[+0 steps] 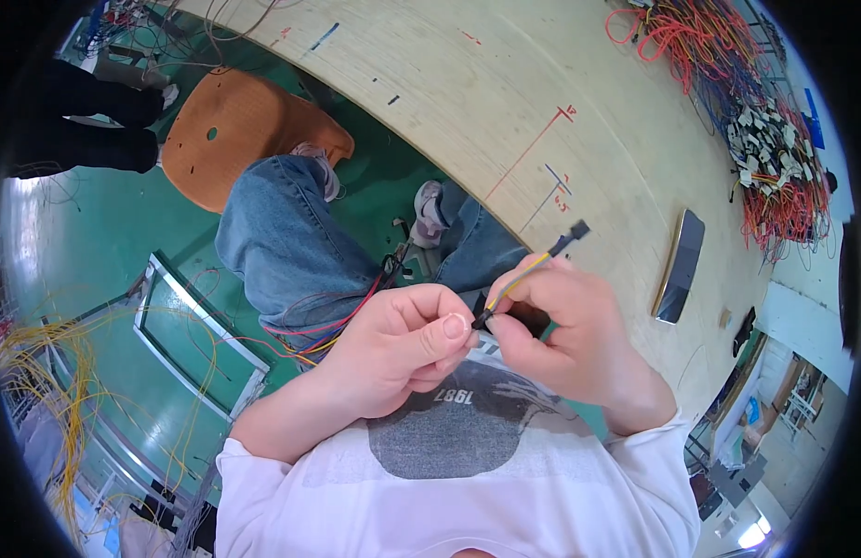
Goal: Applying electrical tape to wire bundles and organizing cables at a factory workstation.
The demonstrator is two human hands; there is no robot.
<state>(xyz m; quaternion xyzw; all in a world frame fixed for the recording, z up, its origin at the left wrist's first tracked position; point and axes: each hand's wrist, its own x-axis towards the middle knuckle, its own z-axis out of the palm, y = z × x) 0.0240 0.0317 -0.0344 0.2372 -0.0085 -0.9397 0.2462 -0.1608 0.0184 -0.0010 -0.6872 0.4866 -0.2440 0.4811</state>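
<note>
Left hand [407, 349]: thumb and forefinger pinched narrow on a small black piece [482, 319] of the thin yellow-and-grey wire cable [521, 279]. Right hand [575, 325]: thumb and forefinger closed on the cable, just beside the left fingertips. Black rectangular connector [579, 229] projects beyond the right fingers. Exact contact at the black piece hidden. Judgement: best to brace with the left, work in small right-hand moves, and avoid straining wires at the connector.

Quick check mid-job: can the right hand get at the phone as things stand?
Probably yes: the phone lies to the right of the right hand, with only tabletop showing between them. That hand seems to pinch the cable, though, so it would likely have to let go first.
</note>
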